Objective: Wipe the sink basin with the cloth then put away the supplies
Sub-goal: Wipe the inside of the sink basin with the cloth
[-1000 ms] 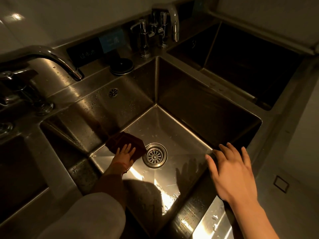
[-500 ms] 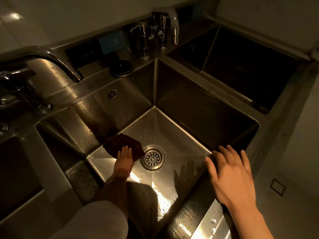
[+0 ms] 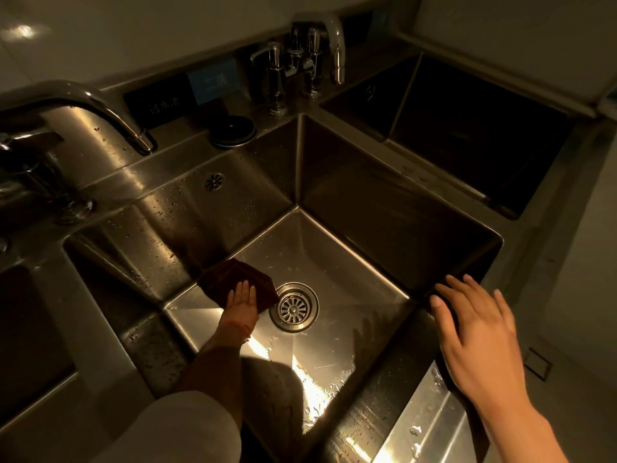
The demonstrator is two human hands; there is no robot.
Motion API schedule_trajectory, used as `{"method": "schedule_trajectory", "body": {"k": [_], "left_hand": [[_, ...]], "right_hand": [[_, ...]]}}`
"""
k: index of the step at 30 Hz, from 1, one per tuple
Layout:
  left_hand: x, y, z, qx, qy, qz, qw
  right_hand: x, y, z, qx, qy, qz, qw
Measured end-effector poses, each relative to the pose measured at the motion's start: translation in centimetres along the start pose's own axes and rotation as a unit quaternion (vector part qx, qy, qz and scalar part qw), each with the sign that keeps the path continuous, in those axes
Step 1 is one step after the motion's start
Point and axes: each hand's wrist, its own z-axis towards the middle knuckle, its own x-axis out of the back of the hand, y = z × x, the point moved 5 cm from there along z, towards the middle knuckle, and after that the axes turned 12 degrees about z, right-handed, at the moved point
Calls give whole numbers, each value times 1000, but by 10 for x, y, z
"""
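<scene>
A deep steel sink basin (image 3: pixel 350 272) fills the middle of the view, with a round drain strainer (image 3: pixel 293 307) in its floor. A dark brown cloth (image 3: pixel 230 275) lies flat on the basin floor just left of the drain. My left hand (image 3: pixel 242 300) presses down on the cloth with straight fingers, the arm reaching in from below. My right hand (image 3: pixel 474 332) rests flat with spread fingers on the basin's front right rim, holding nothing.
A curved faucet (image 3: pixel 100 111) arches over the left rim. More taps and a dispenser (image 3: pixel 307 58) stand at the back corner beside a round black lid (image 3: pixel 232 130). A second dark basin (image 3: pixel 467 128) lies to the right, another at far left.
My left hand has slid the cloth slightly along the basin floor beside the drain. My right hand stays on the rim.
</scene>
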Motion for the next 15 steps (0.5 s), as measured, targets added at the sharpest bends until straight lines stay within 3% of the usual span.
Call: {"method": "schedule_trajectory", "body": {"k": [15], "left_hand": [[7,2,-4,6,-12,-14,1000]], "right_hand": [[0,4,-1,4,-8,46,999]]}}
